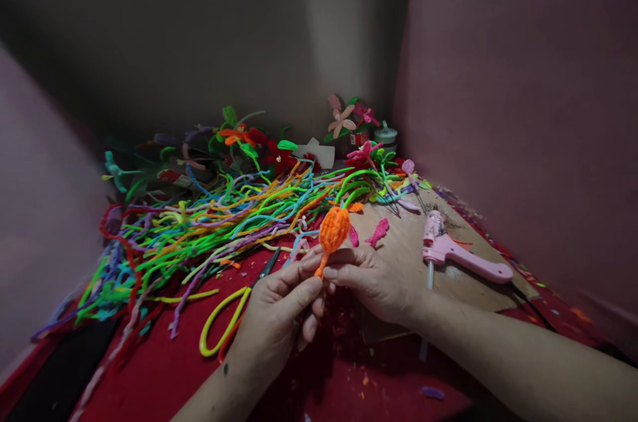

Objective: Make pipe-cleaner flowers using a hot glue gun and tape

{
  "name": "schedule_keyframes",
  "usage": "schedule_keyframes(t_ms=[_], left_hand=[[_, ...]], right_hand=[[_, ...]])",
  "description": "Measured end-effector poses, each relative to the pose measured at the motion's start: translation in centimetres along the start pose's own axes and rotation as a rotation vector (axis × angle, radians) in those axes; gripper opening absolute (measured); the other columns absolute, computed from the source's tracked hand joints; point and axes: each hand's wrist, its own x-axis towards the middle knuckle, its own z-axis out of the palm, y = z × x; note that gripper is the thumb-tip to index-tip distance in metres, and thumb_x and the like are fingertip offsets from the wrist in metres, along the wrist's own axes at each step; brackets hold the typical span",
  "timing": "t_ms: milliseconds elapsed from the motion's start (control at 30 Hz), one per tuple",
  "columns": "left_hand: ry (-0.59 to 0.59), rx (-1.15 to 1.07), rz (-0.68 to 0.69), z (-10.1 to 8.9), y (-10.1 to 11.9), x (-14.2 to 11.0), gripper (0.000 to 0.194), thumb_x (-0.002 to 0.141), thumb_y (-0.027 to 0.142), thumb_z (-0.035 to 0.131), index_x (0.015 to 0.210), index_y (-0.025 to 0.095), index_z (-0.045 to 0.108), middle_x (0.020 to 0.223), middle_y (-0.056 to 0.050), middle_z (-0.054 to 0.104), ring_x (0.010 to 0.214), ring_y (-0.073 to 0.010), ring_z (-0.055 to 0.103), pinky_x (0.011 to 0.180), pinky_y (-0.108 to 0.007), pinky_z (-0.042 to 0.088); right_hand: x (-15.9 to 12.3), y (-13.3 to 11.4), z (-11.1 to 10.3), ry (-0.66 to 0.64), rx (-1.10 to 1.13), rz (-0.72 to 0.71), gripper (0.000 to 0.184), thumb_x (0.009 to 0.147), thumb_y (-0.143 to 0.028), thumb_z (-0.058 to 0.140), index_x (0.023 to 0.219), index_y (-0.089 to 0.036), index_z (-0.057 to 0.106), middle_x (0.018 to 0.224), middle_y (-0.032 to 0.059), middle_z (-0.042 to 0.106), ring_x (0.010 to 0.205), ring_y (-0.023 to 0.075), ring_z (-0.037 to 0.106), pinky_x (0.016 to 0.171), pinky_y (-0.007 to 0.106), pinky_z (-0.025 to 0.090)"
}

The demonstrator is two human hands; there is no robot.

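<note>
An orange pipe-cleaner petal [334,229], rounded at the top with a twisted stem below, stands upright between my two hands. My left hand [294,299] pinches the stem near its lower end between thumb and fingers. From the other side, my right hand [371,279] grips the same stem with thumb and fingertips. Yellow-handled scissors [224,325] lie partly hidden behind my left hand, blades pointing away. Pink petal pieces [377,232] rest just beyond my right hand.
A pink glue gun [461,259] lies on a brown board [399,229] at the right, its cord trailing off. Many coloured pipe cleaners [239,209] spread across the red cloth [164,369]. Finished pipe-cleaner flowers [341,117] and a lidded container [385,136] stand at the back by the walls.
</note>
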Motion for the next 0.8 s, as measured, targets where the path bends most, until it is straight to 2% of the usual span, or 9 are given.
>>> schedule_keyframes(t_ms=[100, 233, 333, 400, 433, 500, 600, 700, 800], left_hand=[[-0.034, -0.029, 0.003, 0.0, -0.2, 0.2, 0.028, 0.075, 0.031, 0.068, 0.098, 0.016, 0.064, 0.049, 0.004, 0.056, 0.029, -0.0032, 0.042, 0.029, -0.011, 0.03], [-0.163, -0.109, -0.053, -0.1, -0.3, 0.6, 0.022, 0.073, 0.034, 0.067, 0.081, 0.014, 0.063, 0.045, 0.005, 0.053, 0.024, -0.0022, 0.034, 0.024, -0.013, 0.028], [-0.2, -0.039, -0.042, -0.1, -0.2, 0.7, 0.024, 0.076, 0.037, 0.062, 0.076, 0.014, 0.062, 0.047, 0.005, 0.051, 0.024, -0.003, 0.034, 0.024, -0.015, 0.029], [-0.121, 0.167, 0.093, -0.1, -0.2, 0.6, 0.022, 0.082, 0.035, 0.056, 0.078, 0.015, 0.063, 0.053, 0.004, 0.054, 0.031, -0.0048, 0.044, 0.031, -0.016, 0.036], [-0.063, 0.313, 0.213, -0.2, -0.3, 0.5, 0.019, 0.083, 0.032, 0.055, 0.08, 0.015, 0.063, 0.057, 0.003, 0.057, 0.038, -0.0061, 0.05, 0.036, -0.016, 0.041], [0.053, 0.636, 0.525, -0.3, -0.5, 0.4, 0.011, 0.082, 0.025, 0.058, 0.084, 0.016, 0.063, 0.068, 0.0, 0.064, 0.055, -0.01, 0.061, 0.052, -0.019, 0.048], [0.157, 1.028, 0.939, -0.7, -1.2, 0.6, 0.009, 0.081, 0.016, 0.059, 0.09, 0.016, 0.061, 0.079, -0.004, 0.069, 0.07, -0.0131, 0.066, 0.066, -0.02, 0.05], [0.175, 1.202, 1.062, -1.2, -1.6, 0.8, 0.01, 0.084, 0.011, 0.054, 0.091, 0.015, 0.058, 0.08, -0.004, 0.069, 0.069, -0.0116, 0.066, 0.067, -0.018, 0.048], [0.159, 1.171, 1.053, -1.2, -1.6, 1.0, 0.013, 0.084, 0.009, 0.052, 0.094, 0.016, 0.057, 0.081, -0.003, 0.068, 0.068, -0.0093, 0.064, 0.067, -0.016, 0.047]], right_hand=[[-0.1, 0.0, 0.0, -0.001, -0.029, -0.013, 0.01, 0.077, -0.025, 0.064, 0.082, -0.017, 0.068, 0.065, -0.0033, 0.061, 0.062, 0.009, 0.055, 0.07, 0.024, 0.043], [-0.2, 0.1, 0.1, -0.003, -0.016, -0.027, 0.007, 0.077, -0.019, 0.062, 0.075, -0.017, 0.067, 0.068, -0.0026, 0.063, 0.066, 0.0085, 0.056, 0.072, 0.023, 0.043], [-0.2, 0.4, 0.1, 0.018, 0.025, -0.019, 0.01, 0.077, -0.02, 0.06, 0.073, -0.015, 0.068, 0.062, -0.0018, 0.06, 0.065, 0.0104, 0.056, 0.071, 0.024, 0.043], [-0.1, 0.6, 0.2, 0.042, 0.066, 0.008, 0.013, 0.078, -0.023, 0.059, 0.079, -0.015, 0.069, 0.057, -0.0019, 0.058, 0.059, 0.0111, 0.055, 0.064, 0.025, 0.044], [-0.1, 0.6, 0.2, 0.068, 0.079, 0.016, 0.014, 0.078, -0.024, 0.059, 0.082, -0.015, 0.069, 0.058, -0.0017, 0.059, 0.057, 0.0111, 0.054, 0.062, 0.025, 0.044], [0.0, 0.6, 0.4, 0.142, 0.079, 0.013, 0.015, 0.077, -0.023, 0.061, 0.085, -0.016, 0.07, 0.063, -0.0008, 0.061, 0.059, 0.0108, 0.054, 0.063, 0.025, 0.044], [0.0, 0.6, 0.5, 0.197, 0.032, -0.023, 0.014, 0.075, -0.019, 0.062, 0.083, -0.016, 0.072, 0.071, -0.0006, 0.062, 0.064, 0.0093, 0.051, 0.07, 0.023, 0.042], [0.0, 0.7, 0.6, 0.195, -0.03, -0.052, 0.012, 0.076, -0.019, 0.061, 0.079, -0.017, 0.072, 0.069, -0.002, 0.06, 0.06, 0.008, 0.045, 0.071, 0.023, 0.041], [-0.1, 0.8, 0.6, 0.221, -0.093, -0.07, 0.011, 0.076, -0.019, 0.062, 0.07, -0.017, 0.07, 0.064, -0.0028, 0.056, 0.059, 0.0088, 0.042, 0.071, 0.024, 0.04]])
